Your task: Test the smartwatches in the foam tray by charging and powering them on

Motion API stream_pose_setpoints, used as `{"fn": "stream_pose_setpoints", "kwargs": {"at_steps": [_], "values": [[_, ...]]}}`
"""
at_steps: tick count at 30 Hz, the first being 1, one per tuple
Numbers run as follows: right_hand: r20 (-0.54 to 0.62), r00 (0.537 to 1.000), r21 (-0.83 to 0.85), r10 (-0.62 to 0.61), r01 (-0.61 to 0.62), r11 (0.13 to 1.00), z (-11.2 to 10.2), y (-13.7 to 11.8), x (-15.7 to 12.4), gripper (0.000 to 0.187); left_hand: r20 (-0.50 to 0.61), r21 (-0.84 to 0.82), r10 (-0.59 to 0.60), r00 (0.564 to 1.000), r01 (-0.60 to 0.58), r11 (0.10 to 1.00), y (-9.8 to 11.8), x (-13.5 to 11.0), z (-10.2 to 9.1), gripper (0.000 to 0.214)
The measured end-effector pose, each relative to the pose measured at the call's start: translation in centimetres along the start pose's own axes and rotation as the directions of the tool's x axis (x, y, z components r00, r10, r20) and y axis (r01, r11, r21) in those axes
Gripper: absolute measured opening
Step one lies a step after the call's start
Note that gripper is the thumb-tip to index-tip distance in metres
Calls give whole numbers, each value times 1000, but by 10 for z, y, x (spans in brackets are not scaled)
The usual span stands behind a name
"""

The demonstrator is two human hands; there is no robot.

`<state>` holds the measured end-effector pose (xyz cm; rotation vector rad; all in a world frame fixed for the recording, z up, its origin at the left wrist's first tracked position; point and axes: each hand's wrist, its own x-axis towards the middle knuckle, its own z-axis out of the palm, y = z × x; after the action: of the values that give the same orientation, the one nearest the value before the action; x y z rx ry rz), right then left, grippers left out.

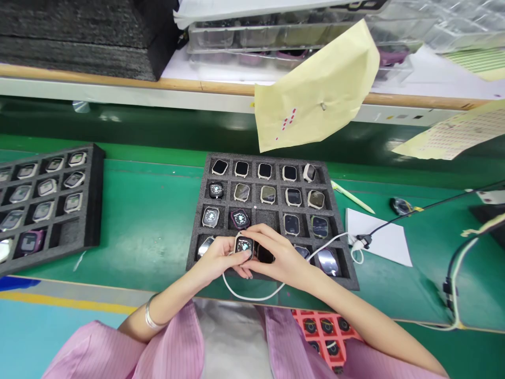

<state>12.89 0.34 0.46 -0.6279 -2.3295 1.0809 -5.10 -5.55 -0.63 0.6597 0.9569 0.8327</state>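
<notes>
Between both hands is a smartwatch (243,246) with a pale case and a lit dark screen, held over the front of a black foam tray (260,213). My left hand (221,257) grips it from the left, thumb at the lower part of the screen. Fingers of my right hand (278,253) close on its top and right edge. A white cable (256,299) loops from near the watch, under the right wrist, to a connector (361,242) on the right. Several other watches sit in the tray's compartments, such as a purple-rimmed watch (240,218) just behind the held one.
Another foam tray of watches (97,200) stands at the left. To the right lie a green pen (355,198), white paper (381,239) and a small coiled item (401,206). Yellow paper (315,95) hangs from the shelf above. A red tray (327,337) shows below the table edge.
</notes>
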Motion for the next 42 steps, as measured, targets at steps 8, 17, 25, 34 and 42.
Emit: {"fn": "stream_pose_setpoints", "kwargs": {"at_steps": [8,17,25,34,42], "values": [[-14,1000,-125,-1,-1,992,4,0,2,46,15,103,20,1000,-22,994,-6,1,1,42],[93,995,-320,-31,59,946,-15,-3,6,33,-19,373,133,991,-116,921,-7,2,0,34],[-30,996,-433,88,-92,897,-53,29,6,36,-25,285,35,999,-26,958,-3,0,7,41],[168,953,-711,252,-60,701,-98,21,-18,25,20,92,62,998,-63,994,-2,7,28,41],[91,965,-710,246,-111,696,-94,36,-20,32,38,-22,48,998,-47,999,-9,20,40,41]]}}
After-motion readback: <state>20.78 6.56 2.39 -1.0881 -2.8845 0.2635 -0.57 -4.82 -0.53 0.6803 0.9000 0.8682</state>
